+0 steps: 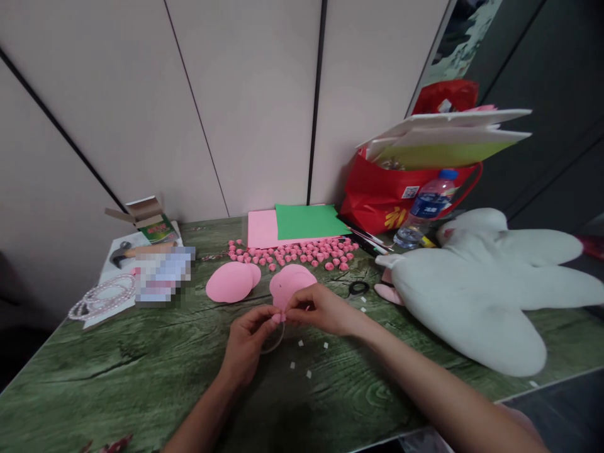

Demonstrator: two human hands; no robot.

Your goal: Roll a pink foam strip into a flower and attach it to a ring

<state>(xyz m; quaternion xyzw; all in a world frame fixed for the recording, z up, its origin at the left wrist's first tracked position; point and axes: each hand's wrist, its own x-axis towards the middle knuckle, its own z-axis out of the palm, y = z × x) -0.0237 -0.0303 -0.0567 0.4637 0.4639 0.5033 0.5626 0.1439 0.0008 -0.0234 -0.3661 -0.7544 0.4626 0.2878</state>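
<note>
Both hands meet over the middle of the table. My left hand is closed in a pinch on a small pink paper piece, which looks like one of the rolled paper roses. On the same piece, the fingertips of my right hand are pinched from the other side. A pale thin ring shows just below the fingers; whether I hold it cannot be made out. Right behind my hands lie pink paper cutouts, with more pink ovals to the left. Small white squares are scattered in front.
Several pink rolled roses lie behind the cutouts, before pink sheets and a green sheet. Scissors, a white plush, a bottle and a red bag stand right. Left are a hammer, beads and a box.
</note>
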